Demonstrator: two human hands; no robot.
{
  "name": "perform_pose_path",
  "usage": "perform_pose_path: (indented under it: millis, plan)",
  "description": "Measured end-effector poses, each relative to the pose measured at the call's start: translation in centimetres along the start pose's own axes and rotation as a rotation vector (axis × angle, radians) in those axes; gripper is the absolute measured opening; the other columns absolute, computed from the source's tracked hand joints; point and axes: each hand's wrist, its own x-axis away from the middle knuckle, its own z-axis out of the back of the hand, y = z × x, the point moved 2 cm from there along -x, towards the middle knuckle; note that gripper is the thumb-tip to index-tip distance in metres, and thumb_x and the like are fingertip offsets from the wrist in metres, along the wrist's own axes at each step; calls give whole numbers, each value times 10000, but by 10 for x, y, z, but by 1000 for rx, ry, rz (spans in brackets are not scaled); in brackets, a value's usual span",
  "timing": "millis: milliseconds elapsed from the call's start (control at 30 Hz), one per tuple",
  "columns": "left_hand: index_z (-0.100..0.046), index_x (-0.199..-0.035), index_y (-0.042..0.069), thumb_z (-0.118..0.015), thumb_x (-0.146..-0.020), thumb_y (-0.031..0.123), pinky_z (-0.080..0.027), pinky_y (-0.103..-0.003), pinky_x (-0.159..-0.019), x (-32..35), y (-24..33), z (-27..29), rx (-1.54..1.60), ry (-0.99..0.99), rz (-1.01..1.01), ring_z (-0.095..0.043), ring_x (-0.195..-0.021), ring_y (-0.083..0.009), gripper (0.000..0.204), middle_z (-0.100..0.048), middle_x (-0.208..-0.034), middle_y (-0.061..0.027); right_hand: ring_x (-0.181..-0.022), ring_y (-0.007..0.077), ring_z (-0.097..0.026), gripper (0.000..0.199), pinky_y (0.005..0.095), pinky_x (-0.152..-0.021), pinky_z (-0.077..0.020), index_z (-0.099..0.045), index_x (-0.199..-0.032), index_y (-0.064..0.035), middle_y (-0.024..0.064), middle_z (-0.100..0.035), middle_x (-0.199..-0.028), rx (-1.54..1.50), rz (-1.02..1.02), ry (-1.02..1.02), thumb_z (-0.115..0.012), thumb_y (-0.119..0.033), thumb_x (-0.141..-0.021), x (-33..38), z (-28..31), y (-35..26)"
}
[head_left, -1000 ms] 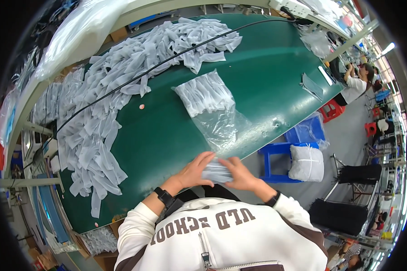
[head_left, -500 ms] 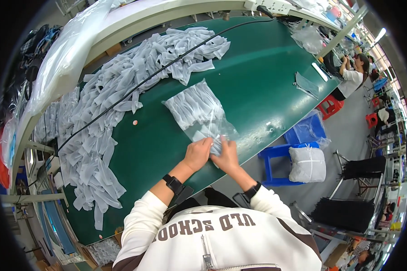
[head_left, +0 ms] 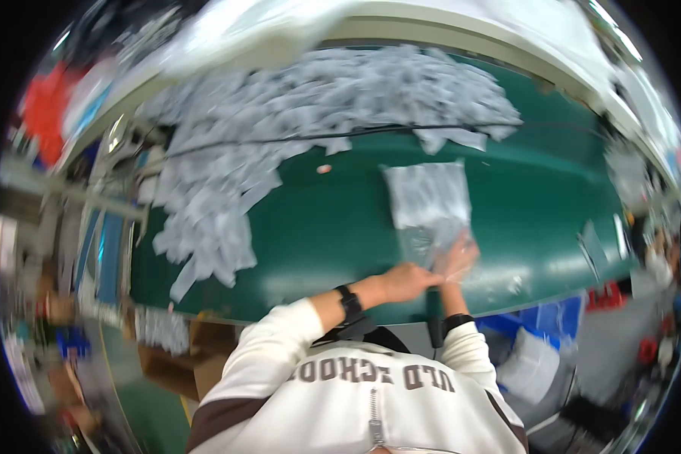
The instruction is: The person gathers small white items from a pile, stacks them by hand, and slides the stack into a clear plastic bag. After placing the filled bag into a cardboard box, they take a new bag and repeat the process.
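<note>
A clear plastic bag [head_left: 415, 244] lies on the green table, packed in its far part with pale grey-white fabric strips [head_left: 429, 193]. My left hand [head_left: 412, 281] is closed on the near, open end of the bag. Beside it, my right hand [head_left: 456, 259] reaches up with its fingers stretched out, against the strips at the bag's right side. Clear film seems to cover the right hand, though blur hides the exact edge. A large heap of loose, similar strips [head_left: 310, 94] spreads across the back and left of the table.
A black cable [head_left: 295, 137] runs across the heap. At the table's right end lie a grey-green flat piece [head_left: 592, 246] and a white strip-like object [head_left: 620, 234]. Below the near right edge are a blue plastic stool [head_left: 507, 331] and a white bundle [head_left: 528, 367]. Cardboard boxes [head_left: 204, 356] stand below the near left edge.
The view has swung left, so the table appears turned and the bag farther right. My right hand has moved up along the bag, under clear film; my left still grips its near end.
</note>
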Motion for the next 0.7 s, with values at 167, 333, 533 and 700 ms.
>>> perform_pose_path:
  millis: [167, 333, 533, 700]
  plan:
    - [-600, -996, 102, -613, -813, 113, -515, -449, -673, 2, -7, -4, 18, 60, -2, -650, -775, -352, 184, -630, -788, -133, -1273, 500, -397, 1006, 540, -1035, -378, -293, -1496, -35, 326, -405, -1378, -60, 216, 11, -845, -245, -682, -25, 21, -13]
    - [-637, -867, 62, -737, -691, 157, -439, -488, -882, 88, -43, 78, -319, 646, 124, -515, -1077, -341, 223, -544, -1068, -123, -1295, 429, -453, 736, 485, -1065, -385, -410, -1438, -12, 282, -438, -1391, -885, 185, 18, -756, -202, -817, 26, 54, 7]
    - [-599, -1263, 197, -724, -794, 400, -325, -593, -984, 272, -86, 171, -1124, 797, 1152, -413, -1244, -410, 526, -398, -1452, -166, -1078, 342, -554, 273, 413, -906, -442, -607, -1157, 20, 179, -560, -1206, -331, 167, 145, -607, -63, -897, 41, 92, 67]
    - [-558, -1345, 232, -695, -823, 470, -297, -561, -1034, 294, -106, 133, -818, 782, 1159, -367, -1306, -430, 590, -355, -1503, -151, -1005, 268, -568, 225, 353, -749, -478, -615, -1127, 14, 154, -581, -1145, -440, 313, 296, -584, -7, -905, 6, 135, -7]
